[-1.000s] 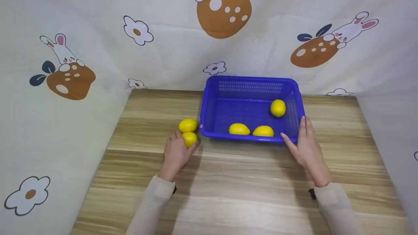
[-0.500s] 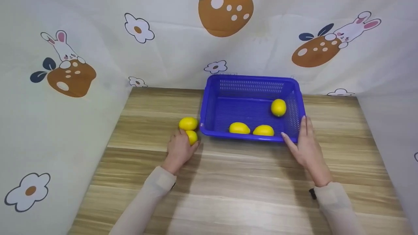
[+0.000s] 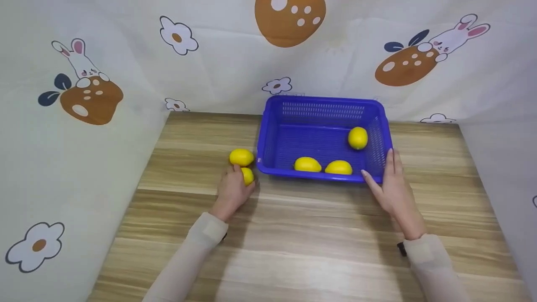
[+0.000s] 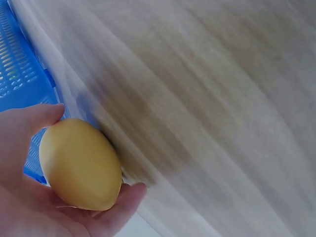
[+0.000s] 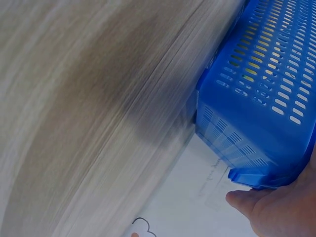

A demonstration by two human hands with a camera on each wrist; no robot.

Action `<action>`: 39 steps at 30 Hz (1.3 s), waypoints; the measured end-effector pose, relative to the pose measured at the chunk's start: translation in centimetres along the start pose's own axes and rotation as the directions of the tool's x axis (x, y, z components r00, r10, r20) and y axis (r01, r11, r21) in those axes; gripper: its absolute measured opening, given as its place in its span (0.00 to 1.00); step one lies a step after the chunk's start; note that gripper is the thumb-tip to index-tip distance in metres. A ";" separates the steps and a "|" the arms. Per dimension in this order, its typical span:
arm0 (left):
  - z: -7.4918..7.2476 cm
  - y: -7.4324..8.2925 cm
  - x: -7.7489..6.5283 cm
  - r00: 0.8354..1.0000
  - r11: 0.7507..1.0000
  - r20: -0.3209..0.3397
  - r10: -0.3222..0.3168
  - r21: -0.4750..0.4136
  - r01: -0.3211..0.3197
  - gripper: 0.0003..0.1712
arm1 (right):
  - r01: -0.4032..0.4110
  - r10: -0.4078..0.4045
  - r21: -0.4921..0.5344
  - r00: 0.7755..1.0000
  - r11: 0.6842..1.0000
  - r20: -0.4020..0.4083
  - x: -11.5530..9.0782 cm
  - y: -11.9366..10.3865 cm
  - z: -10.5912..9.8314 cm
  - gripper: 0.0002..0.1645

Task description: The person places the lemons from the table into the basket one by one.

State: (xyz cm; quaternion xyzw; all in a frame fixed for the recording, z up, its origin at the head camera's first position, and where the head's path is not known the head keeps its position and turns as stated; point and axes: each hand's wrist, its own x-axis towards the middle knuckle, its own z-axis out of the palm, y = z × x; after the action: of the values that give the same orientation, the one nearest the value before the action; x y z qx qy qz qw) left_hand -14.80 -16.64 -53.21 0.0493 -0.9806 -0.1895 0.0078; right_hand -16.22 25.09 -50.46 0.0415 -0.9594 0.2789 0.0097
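Observation:
In the head view my left hand [image 3: 233, 188] holds a yellow lemon [image 3: 247, 176] on the table, its fingers covering the lemon's left part. The left wrist view shows this lemon [image 4: 81, 165] between thumb and curled fingers. Just behind it lies another lemon [image 3: 241, 157], close to the held one. My right hand [image 3: 393, 191] rests at the front right corner of a blue plastic basket [image 3: 268, 138]. Its straight fingers lie along the right side and the thumb touches the front rim. Inside the basket are three lemons: one at the right [image 3: 358, 138], two along the front wall.
The wood-grain table [image 3: 302, 235] extends in front of the basket. A printed cloth [image 3: 218, 63] with rabbits and flowers hangs behind and at both sides. The basket's back stands close to the cloth.
My left hand has shifted slightly right and away from me, its fingers reaching further over the front lemon. The head view has tilted a little. My right hand and the basket stay put.

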 end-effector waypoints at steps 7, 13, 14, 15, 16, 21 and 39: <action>0.3 -0.3 -0.2 0.996 0.998 -0.061 0.063 -0.025 -0.064 0.38 | -0.006 0.006 -0.008 1.000 1.000 0.002 0.0 0.0 0.0 0.63; 0.5 -0.6 -0.6 0.992 0.995 -0.102 0.080 -0.054 -0.086 0.37 | 0.001 -0.001 -0.028 1.000 1.000 -0.004 0.0 -0.1 -0.1 0.62; 0.4 -0.6 -0.7 0.990 0.994 -0.109 0.086 -0.055 -0.093 0.37 | 0.004 -0.004 -0.036 1.000 0.999 -0.010 0.0 -0.1 -0.1 0.62; 0.4 -0.6 -0.7 0.989 0.993 -0.115 0.093 -0.056 -0.099 0.37 | 0.008 -0.009 -0.045 1.000 0.999 -0.019 0.0 -0.1 -0.1 0.62; 0.3 -0.6 -0.8 0.987 0.993 -0.124 0.100 -0.056 -0.108 0.37 | 0.013 -0.014 -0.054 0.999 0.998 -0.029 0.0 -0.1 -0.1 0.62; -0.2 -0.6 -1.0 0.991 0.993 -0.105 0.087 -0.067 -0.094 0.37 | 0.041 -0.048 -0.096 0.997 0.994 -0.067 0.0 0.0 0.1 0.61; -2.7 1.1 -2.2 0.984 0.989 -0.128 0.125 -0.059 -0.133 0.36 | 0.065 -0.074 -0.106 0.993 0.992 -0.090 0.0 0.0 0.3 0.60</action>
State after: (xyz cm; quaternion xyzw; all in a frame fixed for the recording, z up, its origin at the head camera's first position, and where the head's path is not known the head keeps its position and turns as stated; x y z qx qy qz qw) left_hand -12.64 -16.42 -50.27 -0.0030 -0.9724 -0.2181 0.0827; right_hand -16.23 24.93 -50.72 0.0613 -0.9690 0.2301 0.0664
